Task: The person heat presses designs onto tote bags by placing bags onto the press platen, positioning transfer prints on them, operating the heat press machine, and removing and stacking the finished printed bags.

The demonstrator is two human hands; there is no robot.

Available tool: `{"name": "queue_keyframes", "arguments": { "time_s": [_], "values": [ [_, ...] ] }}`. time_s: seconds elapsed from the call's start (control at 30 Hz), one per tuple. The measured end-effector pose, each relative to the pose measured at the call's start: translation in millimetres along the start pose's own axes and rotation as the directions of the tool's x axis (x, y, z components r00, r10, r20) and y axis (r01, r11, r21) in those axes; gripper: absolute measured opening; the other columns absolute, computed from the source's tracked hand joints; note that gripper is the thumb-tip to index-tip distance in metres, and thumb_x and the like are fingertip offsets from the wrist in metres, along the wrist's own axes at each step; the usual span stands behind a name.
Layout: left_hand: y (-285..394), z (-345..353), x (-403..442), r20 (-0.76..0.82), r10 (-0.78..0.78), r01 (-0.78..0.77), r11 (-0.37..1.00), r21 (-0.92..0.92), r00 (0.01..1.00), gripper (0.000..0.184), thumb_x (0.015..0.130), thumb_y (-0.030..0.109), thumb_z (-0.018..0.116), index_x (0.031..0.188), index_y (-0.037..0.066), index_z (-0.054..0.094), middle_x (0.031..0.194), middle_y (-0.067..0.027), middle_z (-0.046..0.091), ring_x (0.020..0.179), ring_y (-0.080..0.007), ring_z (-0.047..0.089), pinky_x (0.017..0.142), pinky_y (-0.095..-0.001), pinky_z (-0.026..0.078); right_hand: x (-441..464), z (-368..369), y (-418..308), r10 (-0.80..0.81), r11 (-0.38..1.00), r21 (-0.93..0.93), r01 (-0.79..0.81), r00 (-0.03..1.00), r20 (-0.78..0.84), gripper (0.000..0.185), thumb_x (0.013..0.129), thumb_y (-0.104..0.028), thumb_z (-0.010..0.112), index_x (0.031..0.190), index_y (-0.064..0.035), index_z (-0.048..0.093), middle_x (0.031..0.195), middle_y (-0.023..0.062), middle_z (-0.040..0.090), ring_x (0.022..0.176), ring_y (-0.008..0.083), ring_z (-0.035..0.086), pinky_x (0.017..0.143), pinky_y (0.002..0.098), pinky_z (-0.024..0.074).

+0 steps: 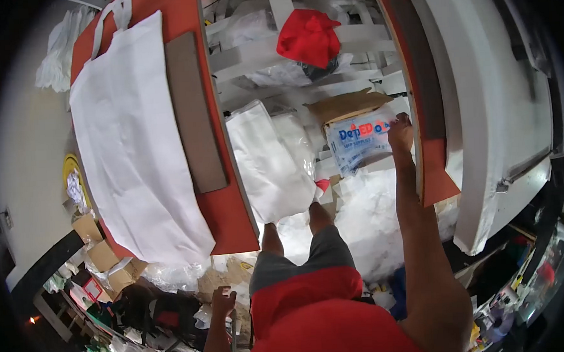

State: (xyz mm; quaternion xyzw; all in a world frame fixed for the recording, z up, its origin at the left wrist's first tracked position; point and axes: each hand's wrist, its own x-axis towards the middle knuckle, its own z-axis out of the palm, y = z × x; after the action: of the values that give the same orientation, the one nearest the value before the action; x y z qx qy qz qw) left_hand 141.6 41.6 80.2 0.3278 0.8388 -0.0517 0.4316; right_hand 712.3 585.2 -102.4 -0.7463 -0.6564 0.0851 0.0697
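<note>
My right hand [401, 133] is stretched forward at the inner edge of the right red board [436, 168], its fingers curled in. What it grips, if anything, is hidden. Just left of it lies a clear plastic pack with blue and red print [360, 140], in front of a brown paper bag [348, 105]. My left hand [223, 303] hangs low beside my body with loosely bent fingers apart, holding nothing I can see. A white cloth tote bag [136, 132] lies flat on the left red board [224, 223], next to a grey-brown strip [194, 110].
Between the boards, a white bag [268, 164] and a red cloth bundle [310, 37] rest among white frame bars [244, 62]. White plastic [370, 216] covers the floor before my legs. Cardboard boxes [111, 261] sit at the left. A white panel [495, 101] stands at the right.
</note>
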Motion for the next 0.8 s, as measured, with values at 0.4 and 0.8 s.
{"name": "queue_keyframes", "arguments": {
  "time_s": [0.4, 0.8],
  "values": [
    [46.8, -63.1, 56.7, 0.014, 0.208, -0.203, 0.966, -0.160, 0.978, 0.031, 0.083, 0.024, 0.066, 0.105, 0.003, 0.062, 0.096, -0.0161, 0.067, 0.081, -0.0268, 0.068, 0.072, -0.0364, 0.056, -54.1, -44.7, -35.7, 0.016, 0.984, 0.172, 0.044, 0.943, -0.333, 0.011, 0.086, -0.008, 0.056, 0.097, -0.0058, 0.057, 0.089, 0.0196, 0.064, 0.080, 0.0408, 0.064, 0.067, 0.0488, 0.0501],
    [136.3, -208.5, -3.6, 0.344, 0.487, -0.432, 0.873, -0.226, 0.803, 0.038, 0.089, 0.020, 0.066, 0.124, 0.005, 0.058, 0.105, -0.0120, 0.068, 0.085, -0.0210, 0.069, 0.076, -0.0310, 0.055, -231.5, -343.9, -294.3, -0.490, 0.871, 0.230, 0.433, 0.750, 0.444, 0.015, 0.075, -0.007, 0.058, 0.085, -0.0088, 0.070, 0.084, 0.0134, 0.062, 0.083, 0.0339, 0.062, 0.075, 0.0438, 0.0505]
  ]
}}
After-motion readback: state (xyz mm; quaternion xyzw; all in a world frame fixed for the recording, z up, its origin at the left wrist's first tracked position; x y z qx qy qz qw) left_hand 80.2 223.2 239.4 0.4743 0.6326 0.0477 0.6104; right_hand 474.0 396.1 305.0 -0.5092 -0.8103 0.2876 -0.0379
